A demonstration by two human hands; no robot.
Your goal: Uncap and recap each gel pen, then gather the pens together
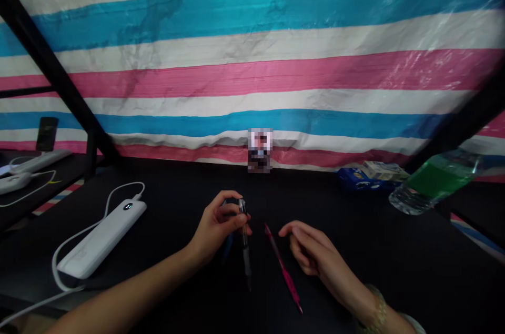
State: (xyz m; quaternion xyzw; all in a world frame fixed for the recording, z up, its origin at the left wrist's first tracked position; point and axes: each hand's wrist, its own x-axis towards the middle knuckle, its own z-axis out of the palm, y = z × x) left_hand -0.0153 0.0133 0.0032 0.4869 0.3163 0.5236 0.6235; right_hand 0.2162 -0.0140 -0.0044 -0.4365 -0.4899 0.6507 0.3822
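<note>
My left hand (pixel 221 223) is closed around a dark pen with a clear barrel (pixel 245 255). Thumb and fingers grip its upper part, and its tip points down toward me. Partly hidden behind that hand is a thin blue object (pixel 228 245), perhaps another pen. A pink pen (pixel 283 268) lies slantwise on the black table (pixel 177 292), right of the dark one. Just right of the pink pen rests my right hand (pixel 315 250), holding nothing; its index finger reaches out toward the pen without touching it, and the other fingers are loosely bent.
A white power bank (pixel 103 239) with a white cable (pixel 59 250) lies on the left. Toward the back right are a blue packet (pixel 355 179), a small pale box (pixel 384 171) and a clear bottle with a green label (pixel 434 181). Striped sheeting (pixel 252 76) hangs behind the table.
</note>
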